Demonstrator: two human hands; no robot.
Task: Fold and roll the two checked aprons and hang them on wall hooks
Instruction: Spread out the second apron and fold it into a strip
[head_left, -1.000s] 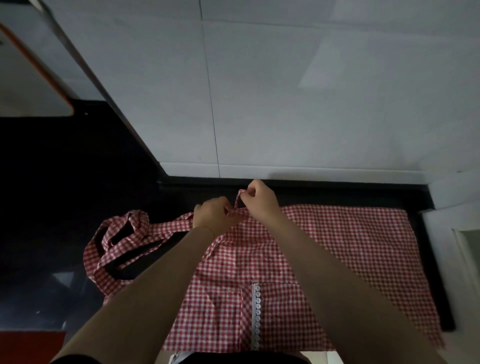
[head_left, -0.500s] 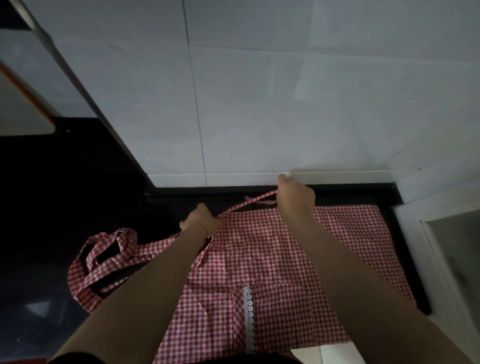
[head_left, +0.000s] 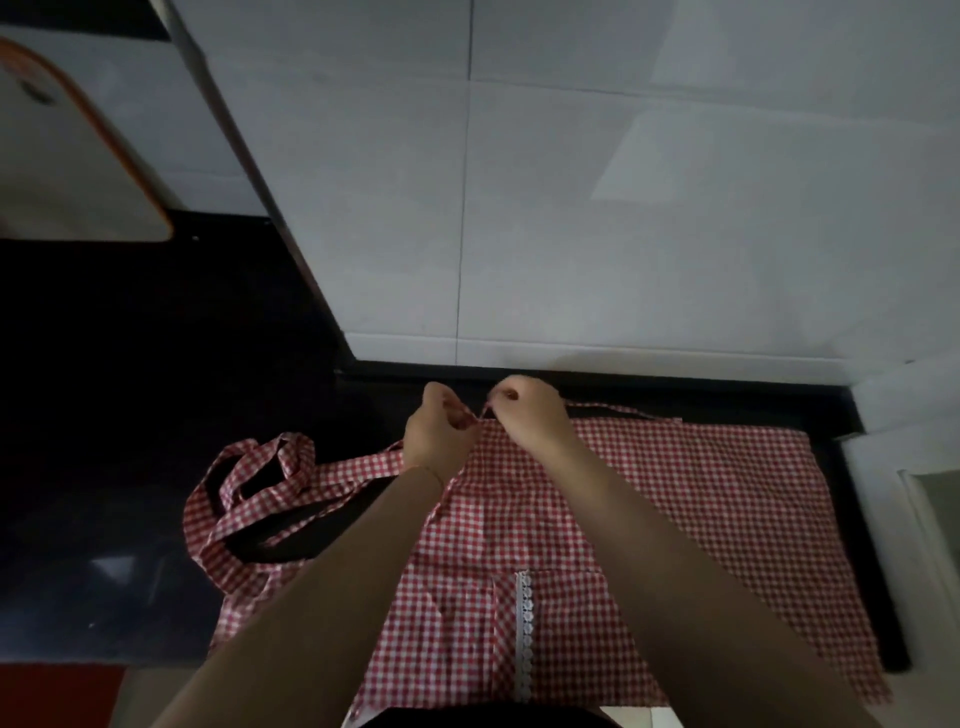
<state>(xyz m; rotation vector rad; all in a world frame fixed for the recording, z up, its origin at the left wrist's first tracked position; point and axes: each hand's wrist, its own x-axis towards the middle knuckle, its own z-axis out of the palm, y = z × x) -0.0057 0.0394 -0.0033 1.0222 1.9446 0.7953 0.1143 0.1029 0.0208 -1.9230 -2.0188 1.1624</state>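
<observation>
Apron (head_left: 649, 519) in red and white check lies spread flat on the dark countertop (head_left: 130, 415), directly in front of the person, with its far edge close to the white tiled wall (head_left: 623, 208). Its long axis runs from left to right. The wide part reaches to the right, and the tangled straps (head_left: 249, 499) trail off to the left over the dark surface. A pocket with a white lace trim (head_left: 524, 623) sits near the person's body.

Both hands meet at the far edge of the cloth, near its middle, very close to each other. The left hand (head_left: 441, 431) has its fingers curled and seems to pinch the fabric where a strap joins the edge. The right hand (head_left: 530, 415) is also curled and pinches a thin tie (head_left: 613, 408), which runs from it to the right along the far edge. What exactly lies between the two thumbs I cannot tell, because the fingers hide it.

The second apron is not visible, and no hooks are visible either.

My judgement is that the person is arranging the tie before folding. The cloth lies toward the person from both hands, so a fold would bring the far edge toward the body. The right hand is nearer to the wide free part, the left hand nearer to the straps.
</observation>
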